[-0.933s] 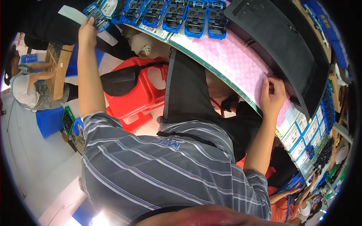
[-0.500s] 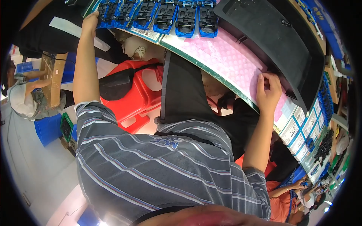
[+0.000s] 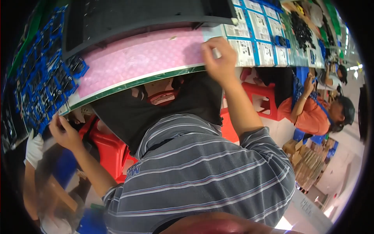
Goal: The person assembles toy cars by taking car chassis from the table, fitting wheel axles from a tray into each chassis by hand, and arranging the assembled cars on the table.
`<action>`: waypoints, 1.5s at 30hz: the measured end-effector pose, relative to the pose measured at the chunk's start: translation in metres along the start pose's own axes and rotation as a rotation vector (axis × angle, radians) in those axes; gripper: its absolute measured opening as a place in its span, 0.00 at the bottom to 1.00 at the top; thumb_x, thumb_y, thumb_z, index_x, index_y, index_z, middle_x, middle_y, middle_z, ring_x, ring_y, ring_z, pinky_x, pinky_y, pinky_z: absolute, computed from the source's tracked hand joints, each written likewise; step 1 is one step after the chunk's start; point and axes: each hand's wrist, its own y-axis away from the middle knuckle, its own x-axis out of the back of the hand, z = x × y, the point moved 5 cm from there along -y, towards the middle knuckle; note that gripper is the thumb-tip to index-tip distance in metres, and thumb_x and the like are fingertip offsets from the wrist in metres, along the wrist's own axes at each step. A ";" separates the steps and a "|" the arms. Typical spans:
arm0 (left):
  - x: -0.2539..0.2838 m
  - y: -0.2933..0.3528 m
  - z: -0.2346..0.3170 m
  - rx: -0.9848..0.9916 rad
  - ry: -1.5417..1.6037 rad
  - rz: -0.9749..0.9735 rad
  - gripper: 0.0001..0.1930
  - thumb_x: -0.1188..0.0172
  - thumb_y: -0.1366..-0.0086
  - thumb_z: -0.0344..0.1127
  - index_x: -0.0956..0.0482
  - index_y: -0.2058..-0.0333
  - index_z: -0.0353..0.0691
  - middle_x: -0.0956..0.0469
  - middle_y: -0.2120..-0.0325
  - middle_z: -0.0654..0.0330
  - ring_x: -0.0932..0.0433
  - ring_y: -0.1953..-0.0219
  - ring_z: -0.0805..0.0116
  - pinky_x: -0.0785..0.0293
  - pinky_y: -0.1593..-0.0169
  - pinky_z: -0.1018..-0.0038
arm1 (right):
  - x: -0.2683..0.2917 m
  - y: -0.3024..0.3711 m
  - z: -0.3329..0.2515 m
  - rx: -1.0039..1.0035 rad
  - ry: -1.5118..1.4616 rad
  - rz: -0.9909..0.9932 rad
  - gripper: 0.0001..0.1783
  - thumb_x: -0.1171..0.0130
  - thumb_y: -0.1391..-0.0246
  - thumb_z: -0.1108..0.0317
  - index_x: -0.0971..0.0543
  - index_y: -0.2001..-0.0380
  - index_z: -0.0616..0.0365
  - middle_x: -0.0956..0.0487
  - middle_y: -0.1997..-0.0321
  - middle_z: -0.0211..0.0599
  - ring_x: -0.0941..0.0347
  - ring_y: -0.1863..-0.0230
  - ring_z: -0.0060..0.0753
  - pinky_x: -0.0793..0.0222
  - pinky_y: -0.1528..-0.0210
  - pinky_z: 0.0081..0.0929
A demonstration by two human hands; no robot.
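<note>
At the left, my left hand (image 3: 65, 132) is by the table's near edge with thumb and fingers apart and nothing visible in it. Close beyond it lie several blue toy car bodies with black undersides (image 3: 55, 86), packed in rows. My right hand (image 3: 222, 60) rests at the right end of the pink bubble-wrap mat (image 3: 144, 56), fingers curled in, with no object showing in them. Behind the mat stands a large black plastic tray (image 3: 144, 15), apart from both hands.
Printed sheets in blue-framed panels (image 3: 249, 50) cover the table to the right, with a heap of small black parts (image 3: 303, 29) beyond. A co-worker's white-gloved hand (image 3: 34, 150) is near the left edge. Red stools (image 3: 105, 146) stand below the table; a person in orange (image 3: 311, 117) sits at the right.
The view has swung left, bringing the packed car bodies and the gloved hand in. My left hand has come away from the row of cars. My right hand stays curled by the mat.
</note>
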 end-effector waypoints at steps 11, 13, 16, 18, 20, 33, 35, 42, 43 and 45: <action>-0.092 0.025 0.151 -0.288 0.365 -0.260 0.05 0.41 0.36 0.23 0.20 0.63 0.31 0.25 0.70 0.56 0.28 0.74 0.68 0.33 0.70 0.77 | 0.229 -0.032 0.203 -0.448 0.960 0.183 0.40 0.33 0.53 0.42 0.25 0.44 0.60 0.30 0.41 0.64 0.31 0.42 0.60 0.35 0.39 0.44; -0.102 0.028 0.162 -0.278 0.394 -0.286 0.04 0.41 0.37 0.23 0.20 0.63 0.32 0.25 0.72 0.56 0.29 0.75 0.69 0.33 0.71 0.76 | 0.255 -0.024 0.237 -0.679 1.097 0.044 0.51 0.38 0.55 0.30 0.30 0.38 0.59 0.38 0.34 0.66 0.37 0.37 0.70 0.39 0.35 0.47; -0.116 0.036 0.171 -0.289 0.427 -0.326 0.04 0.40 0.38 0.22 0.20 0.64 0.33 0.25 0.73 0.57 0.31 0.77 0.70 0.34 0.72 0.76 | 0.263 -0.019 0.274 -0.916 0.950 -0.009 0.58 0.44 0.58 0.21 0.31 0.36 0.60 0.45 0.32 0.71 0.43 0.33 0.75 0.43 0.32 0.46; -0.117 0.039 0.176 -0.289 0.390 -0.318 0.04 0.40 0.38 0.23 0.20 0.64 0.33 0.25 0.73 0.57 0.32 0.77 0.70 0.34 0.72 0.76 | 0.250 -0.025 0.274 -0.877 0.843 -0.050 0.59 0.45 0.57 0.21 0.32 0.36 0.60 0.46 0.32 0.74 0.46 0.32 0.76 0.44 0.31 0.45; -0.118 0.039 0.178 -0.295 0.372 -0.313 0.04 0.40 0.38 0.23 0.20 0.64 0.33 0.25 0.73 0.57 0.32 0.77 0.70 0.35 0.72 0.76 | 0.245 -0.027 0.272 -0.817 0.775 -0.070 0.57 0.45 0.56 0.21 0.31 0.37 0.61 0.49 0.33 0.80 0.50 0.30 0.75 0.46 0.30 0.44; -0.126 0.059 0.253 -0.206 0.710 -0.548 0.30 0.25 0.50 0.30 0.27 0.47 0.38 0.31 0.52 0.54 0.29 0.72 0.70 0.28 0.67 0.74 | 0.119 -0.014 0.039 -0.487 -0.003 -0.175 0.22 0.34 0.45 0.56 0.27 0.52 0.55 0.35 0.42 0.52 0.35 0.40 0.45 0.32 0.45 0.34; -0.132 0.063 0.280 -0.321 0.818 -0.574 0.43 0.22 0.53 0.35 0.36 0.38 0.41 0.37 0.43 0.51 0.26 0.69 0.67 0.24 0.62 0.72 | 0.071 -0.015 -0.025 -0.337 -0.151 -0.407 0.24 0.36 0.43 0.53 0.29 0.50 0.54 0.39 0.38 0.52 0.36 0.40 0.47 0.32 0.44 0.35; -0.134 0.036 0.262 -0.330 1.228 -0.332 0.39 0.22 0.54 0.35 0.31 0.43 0.39 0.29 0.47 0.48 0.29 0.43 0.51 0.30 0.41 0.62 | 0.005 -0.033 -0.111 -0.333 -0.497 -0.862 0.34 0.33 0.45 0.52 0.30 0.42 0.61 0.34 0.42 0.49 0.24 0.59 0.38 0.25 0.58 0.28; -0.135 0.034 0.250 -0.273 1.277 -0.345 0.37 0.22 0.53 0.35 0.31 0.45 0.38 0.28 0.47 0.49 0.29 0.43 0.53 0.30 0.41 0.63 | 0.002 -0.040 -0.117 -0.300 -0.517 -0.885 0.32 0.32 0.45 0.55 0.28 0.44 0.62 0.30 0.44 0.47 0.23 0.63 0.34 0.25 0.61 0.27; -0.137 0.030 0.225 0.099 1.378 -0.502 0.34 0.25 0.48 0.32 0.34 0.45 0.38 0.26 0.48 0.53 0.25 0.46 0.65 0.29 0.42 0.67 | -0.009 -0.078 -0.117 0.043 -0.312 -0.709 0.27 0.31 0.48 0.62 0.25 0.47 0.60 0.22 0.58 0.41 0.23 0.66 0.31 0.27 0.65 0.24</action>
